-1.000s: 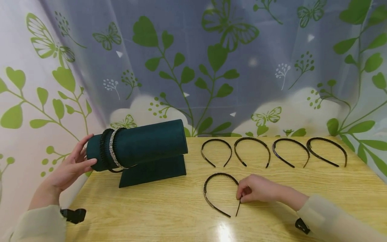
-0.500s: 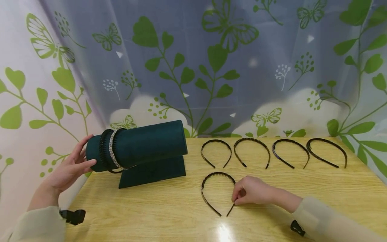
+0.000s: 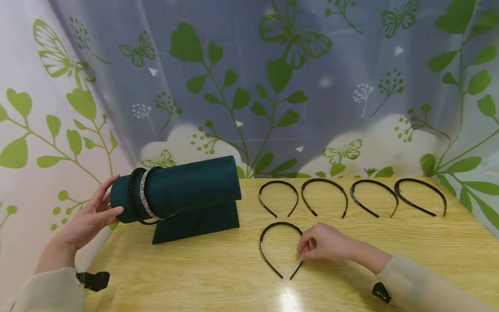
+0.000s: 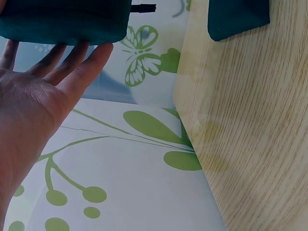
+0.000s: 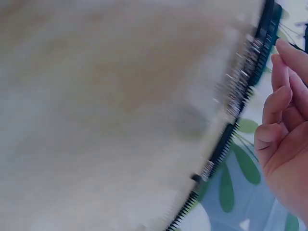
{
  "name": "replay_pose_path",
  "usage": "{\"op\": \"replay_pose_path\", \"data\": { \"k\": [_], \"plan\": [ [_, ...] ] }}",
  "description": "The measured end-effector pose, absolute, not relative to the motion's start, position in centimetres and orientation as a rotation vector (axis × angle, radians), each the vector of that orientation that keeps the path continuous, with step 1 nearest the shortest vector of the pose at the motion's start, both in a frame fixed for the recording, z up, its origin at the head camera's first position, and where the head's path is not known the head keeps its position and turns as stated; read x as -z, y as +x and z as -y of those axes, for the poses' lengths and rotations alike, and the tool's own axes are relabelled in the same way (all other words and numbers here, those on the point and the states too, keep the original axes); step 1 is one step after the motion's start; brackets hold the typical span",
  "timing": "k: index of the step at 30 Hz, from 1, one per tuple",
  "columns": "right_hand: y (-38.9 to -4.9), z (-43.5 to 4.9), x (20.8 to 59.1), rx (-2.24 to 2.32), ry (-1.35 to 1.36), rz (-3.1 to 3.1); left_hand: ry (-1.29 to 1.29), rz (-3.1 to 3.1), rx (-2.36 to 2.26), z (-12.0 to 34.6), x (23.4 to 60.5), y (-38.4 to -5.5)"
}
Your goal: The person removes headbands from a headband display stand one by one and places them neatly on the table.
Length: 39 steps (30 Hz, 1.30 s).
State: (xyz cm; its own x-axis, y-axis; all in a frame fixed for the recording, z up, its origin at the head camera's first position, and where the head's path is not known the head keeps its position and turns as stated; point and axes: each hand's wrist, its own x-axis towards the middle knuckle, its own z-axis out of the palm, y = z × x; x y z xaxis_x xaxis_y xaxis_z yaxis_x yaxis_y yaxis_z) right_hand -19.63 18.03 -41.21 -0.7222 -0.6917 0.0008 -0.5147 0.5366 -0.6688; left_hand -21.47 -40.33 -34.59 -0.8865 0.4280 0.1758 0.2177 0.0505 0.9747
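My right hand (image 3: pixel 327 242) pinches the right arm of a black toothed headband (image 3: pixel 281 224) that lies near the middle of the table. In the right wrist view the thumb and index fingertips of that hand (image 5: pixel 286 120) come together on a thin dark end. At the left, my left hand (image 3: pixel 87 219) holds the end of a dark green headband stand (image 3: pixel 199 184), with the thumb in front and fingers behind. A black headband (image 3: pixel 133 195) and a silver glittery headband (image 3: pixel 143 193) sit around the roll beside that hand.
Several dark headbands, among them a slim one (image 3: pixel 278 182) and a beaded one (image 3: pixel 324 179), lie in a row along the back of the wooden table (image 3: pixel 187 273). Behind it hangs a curtain (image 3: pixel 241 78) printed with leaves and butterflies.
My right hand has shifted the headband slightly left and turned it, drawing its two ends closer together. In the last half second it has barely moved. My left hand stays on the stand.
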Motion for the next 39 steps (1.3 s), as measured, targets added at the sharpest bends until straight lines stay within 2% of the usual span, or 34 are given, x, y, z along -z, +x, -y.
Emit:
{"op": "replay_pose_path", "data": {
  "k": [8, 14, 25, 32, 39],
  "plan": [
    [-21.6, -15.9, 36.8, 1.076, -1.116, -2.589, 0.651, -2.162, -1.950, 40.7, 34.8, -21.3],
    [-23.2, -11.5, 32.9, 1.282, -1.174, -2.589, 0.643, -2.162, -1.964, 40.8, 35.0, -21.1],
    [-25.5, -3.3, 28.4, 1.539, -1.244, -2.448, 0.643, -2.125, -1.995, 40.7, 35.1, -20.7],
    [-27.0, 1.6, 26.4, 1.276, -1.297, -2.559, 0.635, -2.157, -1.959, 40.5, 34.8, -21.0],
    [-27.5, 5.5, 26.6, 0.941, -1.305, -2.649, 0.646, -2.171, -1.941, 40.2, 34.7, -21.6]
  ]
}}
